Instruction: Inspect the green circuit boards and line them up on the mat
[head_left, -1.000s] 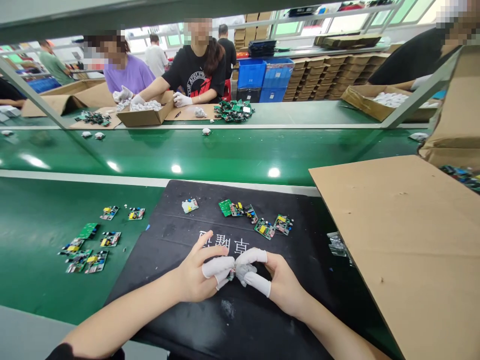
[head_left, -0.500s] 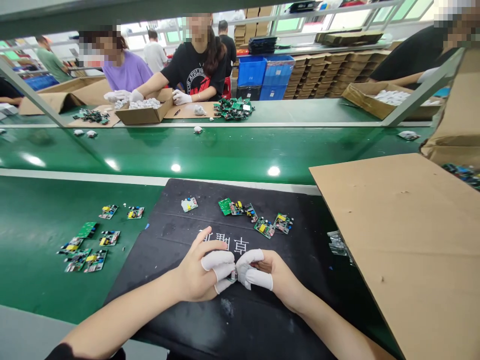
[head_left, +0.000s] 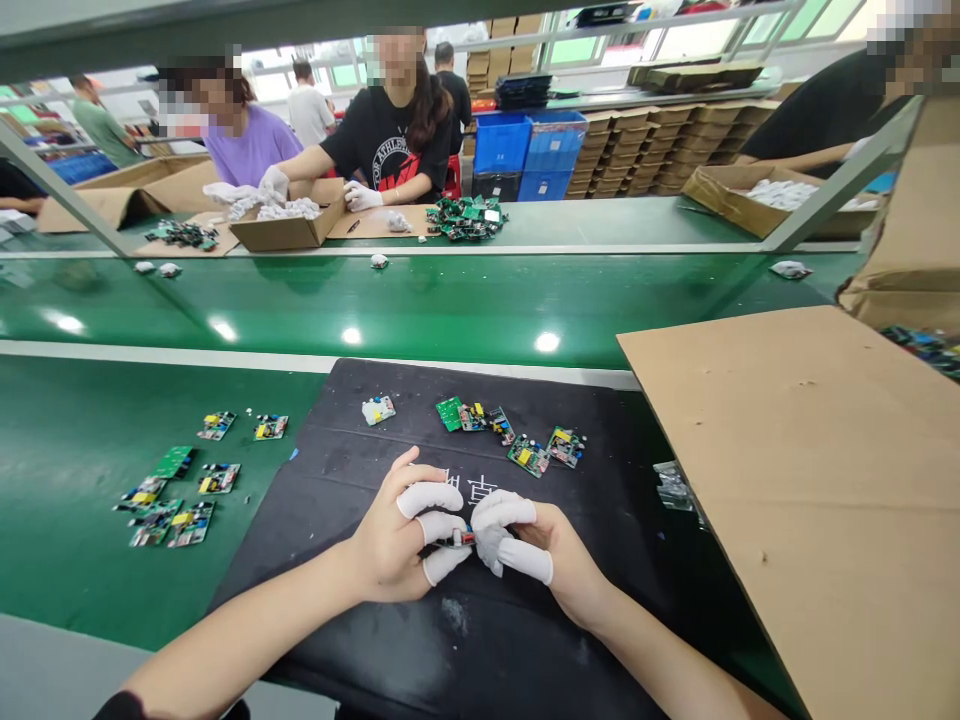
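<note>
On the green bench (head_left: 60,480), left of the black mat (head_left: 322,500), I can see seven small circuit boards (head_left: 219,478) lying loosely grouped, green surface showing between them and the mat's slanting left edge. The left hand (head_left: 386,545), white covers on its thumb and two fingers, is over the mat's middle, pinching a held board (head_left: 464,538) between thumb and covered fingers. Most of that board is hidden; what shows is a small, narrow edge with red, white and dark parts, level with the fingertips and above the mat.

Just right, touching or nearly so, is a soft-looking grey lump (head_left: 490,549), crumpled and irregular, pinched between the covered thumb and finger of the right hand (head_left: 562,550). Beyond the hands, a whitish-topped board (head_left: 379,410) sits near the mat's far left corner, and five more boards (head_left: 529,455) run rightward near the far edge. Black mat stretches from the hands toward the near edge. A cardboard sheet (head_left: 735,450) overhangs the right side, with clear packets (head_left: 675,487) by its edge.
</note>
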